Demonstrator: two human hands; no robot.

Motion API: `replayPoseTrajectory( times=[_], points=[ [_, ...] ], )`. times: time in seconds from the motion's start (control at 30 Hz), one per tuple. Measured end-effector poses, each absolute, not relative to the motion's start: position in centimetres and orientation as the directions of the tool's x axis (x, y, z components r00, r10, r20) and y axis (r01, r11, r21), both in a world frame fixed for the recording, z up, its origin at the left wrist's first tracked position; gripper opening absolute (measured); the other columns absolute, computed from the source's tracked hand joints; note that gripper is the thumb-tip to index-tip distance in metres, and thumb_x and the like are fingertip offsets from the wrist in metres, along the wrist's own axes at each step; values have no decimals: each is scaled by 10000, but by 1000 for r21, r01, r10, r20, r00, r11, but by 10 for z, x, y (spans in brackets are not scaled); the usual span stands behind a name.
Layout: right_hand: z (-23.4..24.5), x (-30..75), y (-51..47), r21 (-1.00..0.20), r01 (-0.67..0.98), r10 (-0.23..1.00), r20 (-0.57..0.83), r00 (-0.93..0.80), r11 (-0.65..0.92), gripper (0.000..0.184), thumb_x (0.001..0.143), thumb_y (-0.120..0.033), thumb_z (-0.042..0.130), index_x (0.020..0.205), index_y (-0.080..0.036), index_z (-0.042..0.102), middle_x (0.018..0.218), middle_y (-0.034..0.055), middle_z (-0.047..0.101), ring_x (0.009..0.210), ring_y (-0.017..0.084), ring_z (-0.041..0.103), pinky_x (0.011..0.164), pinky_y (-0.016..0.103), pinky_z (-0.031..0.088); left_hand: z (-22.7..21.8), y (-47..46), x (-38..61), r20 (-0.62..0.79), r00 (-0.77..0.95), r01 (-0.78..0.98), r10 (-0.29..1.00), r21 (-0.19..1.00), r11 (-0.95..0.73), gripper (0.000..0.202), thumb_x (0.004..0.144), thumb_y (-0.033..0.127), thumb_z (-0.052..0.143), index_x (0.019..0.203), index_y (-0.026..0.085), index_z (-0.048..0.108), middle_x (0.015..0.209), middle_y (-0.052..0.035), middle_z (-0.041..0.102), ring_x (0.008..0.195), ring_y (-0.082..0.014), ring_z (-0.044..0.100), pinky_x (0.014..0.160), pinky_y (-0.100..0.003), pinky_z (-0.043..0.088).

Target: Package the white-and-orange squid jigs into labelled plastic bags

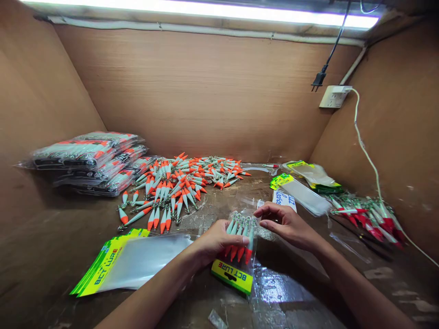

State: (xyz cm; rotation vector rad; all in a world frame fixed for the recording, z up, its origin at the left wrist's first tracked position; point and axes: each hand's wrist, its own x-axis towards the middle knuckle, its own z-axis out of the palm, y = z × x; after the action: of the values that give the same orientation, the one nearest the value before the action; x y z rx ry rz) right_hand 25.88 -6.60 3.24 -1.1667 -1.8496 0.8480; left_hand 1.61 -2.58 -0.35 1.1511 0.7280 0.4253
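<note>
My left hand (216,240) is closed around a clear plastic bag of fishing lures (240,230), with the thumb pressed across its front. Several pale lures with orange-red tips lie side by side inside, hooks toward the far end. The bag's yellow and green "BCT LURE" header (233,276) points toward me. Close to the bag's far right corner is my right hand (286,224), fingers curved and thumb apart from the index finger. Whether its fingertips touch the plastic is hard to make out. A fan of flat lure bags (137,260) lies left of my left forearm.
Loose orange-tipped lures (174,183) are heaped at the back. Packed bundles (92,160) are stacked at the left. More header bags (305,192), a handwritten card (284,199) and red-tipped lures (370,217) lie at the right. A black plug (319,78) hangs above a power socket (332,97).
</note>
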Motion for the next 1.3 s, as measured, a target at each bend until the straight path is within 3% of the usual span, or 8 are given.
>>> replayPoseTrajectory(
  times=[0.2,0.47,0.6,0.73,0.8,0.9,1.07,1.3],
  points=[
    [28,264,-64,-837,453,938,185,-293,307,132,900,-319,665,862,-196,694,837,19,706,787,173,637,712,273,488,1,-23,12,-292,733,88,614,936,340,373,610,309,883,854,129,664,723,-16,669,566,-119,588,560,-225,458],
    [41,268,-70,-720,491,841,243,-484,490,156,946,-264,602,817,-203,666,857,23,662,800,160,609,735,269,473,6,-20,8,-247,770,205,588,969,139,332,663,367,852,781,135,646,652,5,644,538,-117,558,506,-206,380],
    [39,268,-70,-739,497,877,278,-392,456,93,942,-277,606,963,-216,672,968,41,675,846,173,611,772,292,499,2,-20,10,-203,733,142,649,979,145,387,661,392,863,868,125,674,722,-8,669,585,-125,583,568,-222,417],
    [38,265,-70,-735,481,879,392,-273,478,297,949,-287,601,1243,-267,640,1240,79,628,940,185,623,878,341,514,-1,-18,12,-185,678,113,712,983,147,406,661,403,867,893,121,689,769,-24,693,616,-142,617,629,-251,469],
    [37,261,-69,-736,479,877,420,-233,479,304,955,-308,601,1253,-281,653,1310,81,605,1010,199,625,915,351,507,-2,-18,13,-173,647,115,742,985,130,417,658,406,870,910,121,697,789,-31,703,629,-149,628,630,-253,475],
    [33,256,-68,-754,485,896,386,-220,443,203,950,-337,616,1099,-256,727,1193,71,678,1043,218,633,906,344,500,-3,-19,15,-148,629,105,763,989,105,411,670,412,864,911,122,701,769,-28,702,618,-147,626,601,-240,466],
    [25,253,-65,-822,449,937,296,-186,350,210,938,-366,631,843,-199,716,888,46,726,838,199,657,770,308,503,1,-26,20,-155,605,86,781,988,129,411,649,422,873,854,113,698,721,-29,696,581,-152,627,565,-238,467],
    [25,250,-67,-808,420,910,352,-218,413,212,950,-360,624,836,-201,705,873,45,700,823,192,643,761,305,487,5,-32,24,-258,589,80,765,961,263,408,574,387,908,799,118,699,670,-22,692,549,-141,612,540,-233,460]
  ],
)
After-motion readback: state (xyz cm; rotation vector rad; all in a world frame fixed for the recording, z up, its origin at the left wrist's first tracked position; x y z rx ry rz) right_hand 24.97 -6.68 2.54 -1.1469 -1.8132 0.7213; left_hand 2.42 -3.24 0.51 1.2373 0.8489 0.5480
